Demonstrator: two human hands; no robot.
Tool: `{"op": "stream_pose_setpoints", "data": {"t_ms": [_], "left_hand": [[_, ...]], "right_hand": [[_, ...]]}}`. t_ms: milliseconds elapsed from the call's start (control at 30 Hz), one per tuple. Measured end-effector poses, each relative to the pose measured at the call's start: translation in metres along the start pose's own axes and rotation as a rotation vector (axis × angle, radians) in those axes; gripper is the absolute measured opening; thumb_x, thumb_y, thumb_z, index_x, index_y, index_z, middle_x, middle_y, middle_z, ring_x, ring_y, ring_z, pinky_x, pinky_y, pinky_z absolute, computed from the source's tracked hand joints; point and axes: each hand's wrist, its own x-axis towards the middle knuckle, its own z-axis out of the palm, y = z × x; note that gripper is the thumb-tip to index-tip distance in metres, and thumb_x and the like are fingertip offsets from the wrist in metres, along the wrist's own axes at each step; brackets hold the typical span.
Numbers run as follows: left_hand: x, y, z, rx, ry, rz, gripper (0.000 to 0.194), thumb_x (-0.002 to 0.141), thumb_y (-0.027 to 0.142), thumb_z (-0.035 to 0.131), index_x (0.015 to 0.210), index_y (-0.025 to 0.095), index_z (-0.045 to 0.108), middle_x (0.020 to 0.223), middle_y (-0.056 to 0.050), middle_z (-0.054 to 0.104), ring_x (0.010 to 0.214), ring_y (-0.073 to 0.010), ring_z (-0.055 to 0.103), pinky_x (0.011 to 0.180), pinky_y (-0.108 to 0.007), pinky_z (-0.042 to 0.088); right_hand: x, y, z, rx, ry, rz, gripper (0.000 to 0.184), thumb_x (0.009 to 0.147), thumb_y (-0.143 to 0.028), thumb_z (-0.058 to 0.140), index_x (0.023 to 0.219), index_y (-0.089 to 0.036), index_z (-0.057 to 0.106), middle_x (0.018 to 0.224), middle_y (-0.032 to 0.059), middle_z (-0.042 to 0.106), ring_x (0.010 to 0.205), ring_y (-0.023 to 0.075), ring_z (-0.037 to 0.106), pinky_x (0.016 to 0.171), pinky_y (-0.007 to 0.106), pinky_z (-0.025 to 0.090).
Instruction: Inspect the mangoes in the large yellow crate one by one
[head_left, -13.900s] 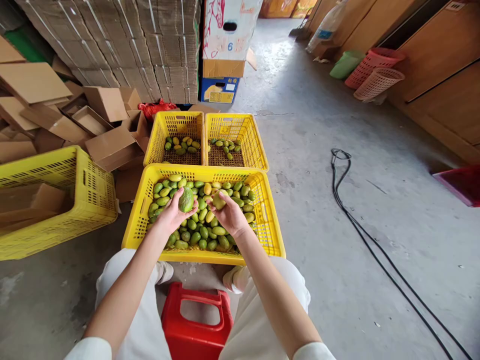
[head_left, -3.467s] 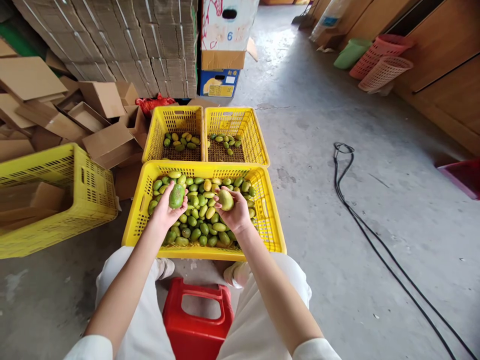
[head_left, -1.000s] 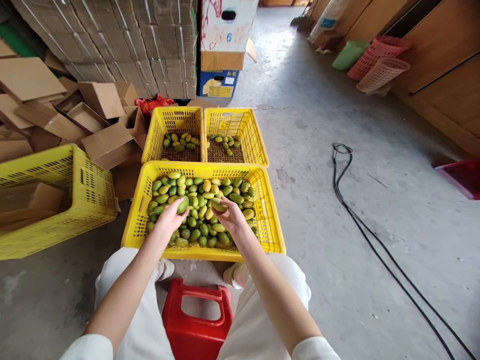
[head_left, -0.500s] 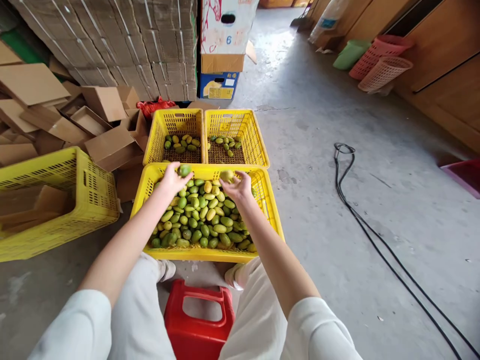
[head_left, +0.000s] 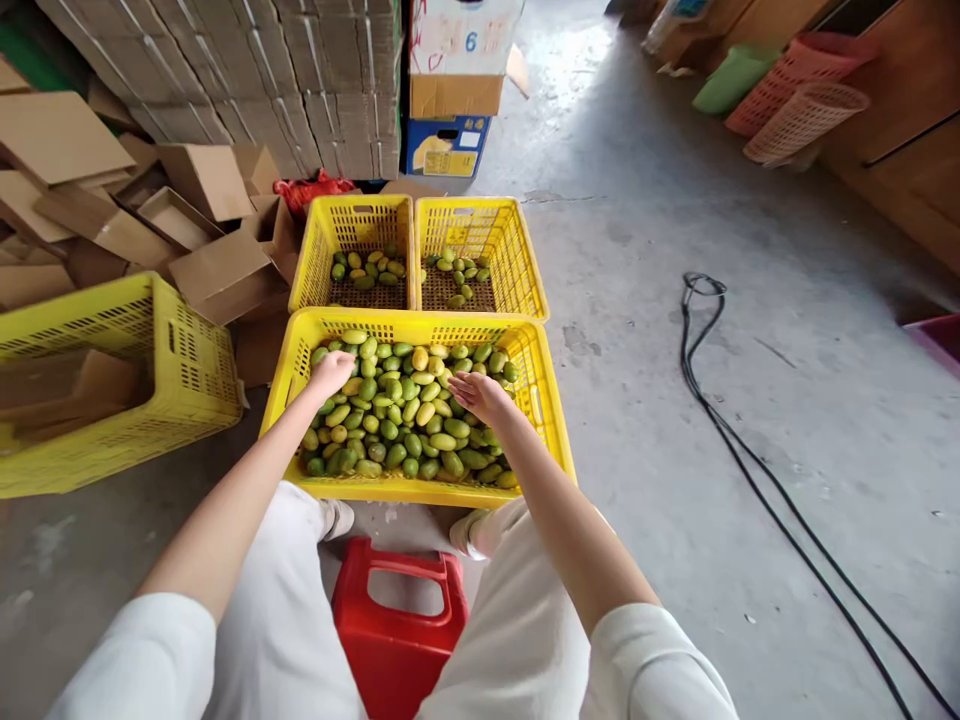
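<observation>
Small green and yellow oval fruits, mango-like [head_left: 411, 411], fill the large yellow crate [head_left: 420, 488] in front of my knees. My left hand [head_left: 332, 373] is over the crate's left part with its fingers curled together; whatever they may hold is hidden. Over the right part, my right hand [head_left: 481, 396] has its fingers stretched out just above the fruit, holding nothing. Behind stand two smaller-looking yellow crates: the left rear crate [head_left: 358, 212] and the right rear crate [head_left: 517, 262], each with several fruits on its bottom.
A red plastic stool [head_left: 401, 640] is between my legs. Another yellow crate [head_left: 196, 365] with cardboard inside stands at left, near loose cardboard boxes [head_left: 225, 270]. Bundled flat cardboard [head_left: 300, 90] rises behind. A black cable [head_left: 739, 450] lies on the floor at right.
The fruits held up in both my hands are gone from them. An extra fruit shows in each rear crate. Both hands are now lower, over the pile, and the view has tilted down slightly.
</observation>
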Motion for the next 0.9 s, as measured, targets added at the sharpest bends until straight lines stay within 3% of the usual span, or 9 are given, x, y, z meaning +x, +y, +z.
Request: {"op": "stream_pose_setpoints", "data": {"t_ms": [133, 233, 333, 433, 500, 533, 567, 667, 900], "left_hand": [[-0.015, -0.043, -0.009, 0.538, -0.187, -0.065, 0.01, 0.079, 0.019, 0.075, 0.089, 0.021, 0.075, 0.127, -0.019, 0.086, 0.141, -0.0406, 0.07, 0.131, -0.057, 0.04], [-0.025, -0.066, -0.005, 0.848, -0.298, -0.083, 0.01, 0.075, 0.011, 0.078, 0.083, 0.016, 0.076, 0.117, -0.027, 0.086, 0.137, -0.0503, 0.072, 0.134, -0.073, 0.027], [-0.029, -0.083, 0.011, 1.041, -0.388, -0.03, 0.017, 0.085, 0.012, 0.074, 0.1, 0.013, 0.081, 0.136, -0.03, 0.08, 0.146, -0.0487, 0.067, 0.136, -0.069, 0.027], [-0.031, -0.1, 0.033, 1.142, -0.452, 0.019, 0.038, 0.098, 0.024, 0.068, 0.134, 0.015, 0.079, 0.158, -0.026, 0.07, 0.151, -0.0421, 0.064, 0.128, -0.055, 0.046], [-0.038, -0.114, 0.048, 1.194, -0.462, 0.008, 0.045, 0.101, 0.028, 0.067, 0.144, 0.014, 0.075, 0.158, -0.028, 0.068, 0.147, -0.0418, 0.067, 0.122, -0.051, 0.052], [-0.042, -0.121, 0.055, 1.217, -0.455, -0.007, 0.047, 0.101, 0.025, 0.067, 0.146, 0.012, 0.073, 0.158, -0.03, 0.066, 0.146, -0.0431, 0.067, 0.119, -0.051, 0.055], [-0.047, -0.129, 0.061, 1.238, -0.443, -0.021, 0.05, 0.099, 0.02, 0.068, 0.148, 0.01, 0.072, 0.158, -0.033, 0.065, 0.146, -0.0453, 0.066, 0.116, -0.053, 0.057], [-0.058, -0.147, 0.071, 1.279, -0.404, -0.046, 0.057, 0.093, 0.004, 0.066, 0.151, 0.008, 0.07, 0.162, -0.036, 0.057, 0.15, -0.0491, 0.06, 0.109, -0.054, 0.061], [-0.058, -0.155, 0.068, 1.287, -0.364, -0.019, 0.05, 0.092, 0.001, 0.061, 0.137, 0.014, 0.078, 0.153, -0.028, 0.064, 0.144, -0.0415, 0.063, 0.108, -0.051, 0.061]], "right_hand": [[0.008, 0.02, -0.003, -0.347, 0.028, 0.016, 0.025, 0.097, -0.018, 0.059, 0.116, -0.016, 0.075, 0.108, 0.0139, 0.084, 0.107, 0.0256, 0.08, 0.089, 0.031, 0.062], [0.009, 0.031, -0.003, -0.617, -0.046, -0.017, 0.015, 0.093, -0.014, 0.069, 0.103, -0.016, 0.08, 0.104, 0.0122, 0.083, 0.118, 0.0311, 0.077, 0.097, 0.034, 0.06], [0.009, 0.045, 0.007, -0.829, -0.202, -0.03, 0.005, 0.096, -0.016, 0.078, 0.099, -0.015, 0.082, 0.107, 0.0112, 0.083, 0.117, 0.0325, 0.077, 0.1, 0.038, 0.061], [0.011, 0.062, 0.028, -0.97, -0.316, -0.059, 0.039, 0.106, -0.041, 0.078, 0.137, -0.018, 0.073, 0.139, 0.0115, 0.075, 0.121, 0.0284, 0.076, 0.103, 0.05, 0.067], [0.012, 0.073, 0.048, -1.024, -0.328, -0.115, 0.038, 0.108, -0.041, 0.075, 0.14, -0.02, 0.072, 0.145, 0.0124, 0.073, 0.126, 0.0282, 0.074, 0.107, 0.051, 0.065], [0.012, 0.079, 0.058, -1.042, -0.324, -0.144, 0.028, 0.11, -0.031, 0.071, 0.135, -0.019, 0.074, 0.142, 0.0143, 0.075, 0.13, 0.028, 0.073, 0.111, 0.046, 0.061], [0.012, 0.084, 0.069, -1.059, -0.318, -0.171, 0.025, 0.111, -0.022, 0.065, 0.133, -0.018, 0.076, 0.139, 0.0155, 0.077, 0.132, 0.0276, 0.072, 0.114, 0.041, 0.058], [0.009, 0.101, 0.101, -1.1, -0.298, -0.25, 0.039, 0.11, -0.014, 0.054, 0.147, -0.017, 0.069, 0.145, 0.0184, 0.074, 0.137, 0.0286, 0.069, 0.113, 0.036, 0.054], [0.0, 0.131, 0.145, -1.168, -0.3, -0.354, 0.059, 0.106, -0.015, 0.061, 0.165, -0.022, 0.057, 0.169, 0.0227, 0.054, 0.145, 0.0353, 0.064, 0.117, 0.042, 0.052]]}}
